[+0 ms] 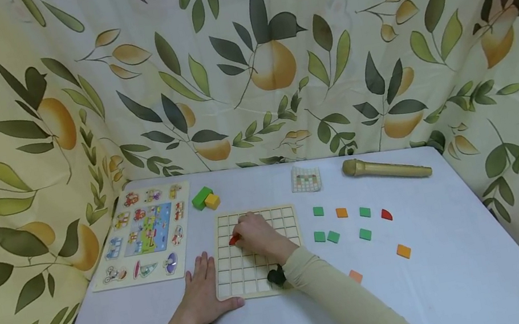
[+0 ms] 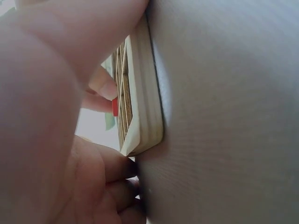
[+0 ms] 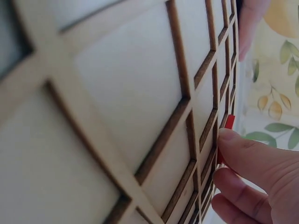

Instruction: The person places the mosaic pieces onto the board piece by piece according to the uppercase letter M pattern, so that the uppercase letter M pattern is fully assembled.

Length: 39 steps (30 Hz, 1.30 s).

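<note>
A wooden grid board [image 1: 238, 276] with pale square cells lies on the white-covered table. My right hand [image 1: 258, 234] reaches over it and pinches a small red piece [image 1: 234, 240] at the upper left cells. In the right wrist view the thumb and fingers hold this red piece [image 3: 230, 122] against the grid; its full outline is hidden. My left hand [image 1: 200, 300] rests flat on the table at the board's lower left corner, fingers straight and thumb along the near edge. The left wrist view shows the board's side [image 2: 147, 93] close to the left hand.
Right of the board lie several green squares [image 1: 318, 211], several orange squares [image 1: 341, 212] and a red quarter-circle [image 1: 386, 215]. A picture puzzle board [image 1: 98, 284] is at left. Behind are a green block [image 1: 201, 197], a yellow block [image 1: 212, 201], a pattern card [image 1: 305, 179] and a gold microphone [image 1: 388, 169].
</note>
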### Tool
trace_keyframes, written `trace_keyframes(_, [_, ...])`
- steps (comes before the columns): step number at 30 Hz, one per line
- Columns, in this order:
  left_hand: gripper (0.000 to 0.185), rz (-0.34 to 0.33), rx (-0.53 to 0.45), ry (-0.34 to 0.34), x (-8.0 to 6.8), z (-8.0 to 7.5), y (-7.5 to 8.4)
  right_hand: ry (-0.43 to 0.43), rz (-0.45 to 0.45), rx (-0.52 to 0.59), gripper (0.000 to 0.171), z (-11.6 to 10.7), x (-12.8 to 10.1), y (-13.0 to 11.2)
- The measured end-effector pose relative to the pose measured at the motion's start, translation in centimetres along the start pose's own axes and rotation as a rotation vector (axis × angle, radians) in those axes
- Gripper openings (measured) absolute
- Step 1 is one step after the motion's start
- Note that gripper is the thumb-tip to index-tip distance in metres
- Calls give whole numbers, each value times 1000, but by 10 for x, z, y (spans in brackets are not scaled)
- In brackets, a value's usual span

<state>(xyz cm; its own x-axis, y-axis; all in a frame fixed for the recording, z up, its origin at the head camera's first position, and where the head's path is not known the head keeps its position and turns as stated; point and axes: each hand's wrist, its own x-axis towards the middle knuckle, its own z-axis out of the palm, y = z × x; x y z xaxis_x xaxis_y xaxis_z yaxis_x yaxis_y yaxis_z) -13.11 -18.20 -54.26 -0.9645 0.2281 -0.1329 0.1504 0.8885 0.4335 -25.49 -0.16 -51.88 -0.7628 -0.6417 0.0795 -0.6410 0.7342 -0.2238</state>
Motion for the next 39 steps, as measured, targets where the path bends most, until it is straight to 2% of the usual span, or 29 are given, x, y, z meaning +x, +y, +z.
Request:
trace_keyframes(16, [127, 1, 5, -6, 4, -1, 3, -10, 58, -6, 17, -1, -2, 4])
trace_keyframes(21, [127, 0, -5, -9, 0, 0, 4, 31, 10, 33, 25, -7, -9, 13])
trace_keyframes(24, [128, -2, -14, -1, -4, 2, 3, 59, -24, 86, 26, -13, -19, 27])
trace_keyframes(27, [127, -2, -20, 6, -7, 3, 2, 76, -2, 140, 27, -21, -31, 49])
trace_keyframes(29, [127, -1, -23, 4, -7, 2, 3, 82, 51, 163, 28, -29, -41, 66])
trace_keyframes(35, [127, 0, -24, 2, -4, -1, 4, 120, 207, 105, 26, -45, -70, 117])
trace_keyframes(39, [127, 3, -20, 5, -3, -1, 4, 93, 299, 107, 29, -50, -89, 142])
